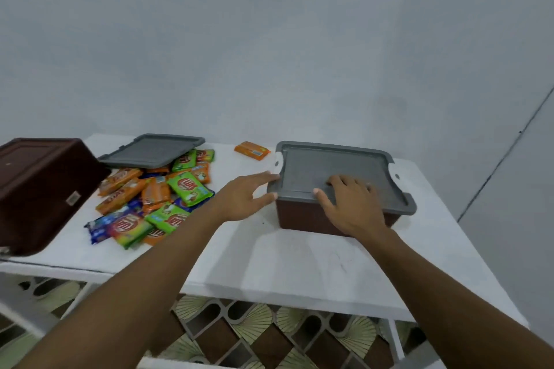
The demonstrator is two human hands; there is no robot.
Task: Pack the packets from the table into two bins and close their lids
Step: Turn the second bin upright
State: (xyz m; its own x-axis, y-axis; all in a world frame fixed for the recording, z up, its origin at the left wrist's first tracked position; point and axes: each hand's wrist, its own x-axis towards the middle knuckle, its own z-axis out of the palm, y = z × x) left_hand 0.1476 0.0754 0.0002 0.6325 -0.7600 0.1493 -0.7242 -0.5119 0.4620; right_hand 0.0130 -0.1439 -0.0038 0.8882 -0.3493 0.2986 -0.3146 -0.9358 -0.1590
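Note:
A brown bin (302, 216) stands at the right of the white table (269, 263) with a grey lid (335, 165) on top. My right hand (350, 204) rests flat on the lid's near edge, fingers spread. My left hand (248, 192) touches the lid's left corner with straight fingers. A heap of orange, green and blue packets (156, 195) lies at the table's left. A second grey lid (153, 150) leans on the heap's far side. One orange packet (251, 150) lies alone behind the bin. A second brown bin (42, 189) lies tipped at the far left.
A plain grey wall rises behind the table. The table's front edge runs across the lower frame, with a patterned floor (269, 332) below it. The tipped bin overhangs the table's left front corner.

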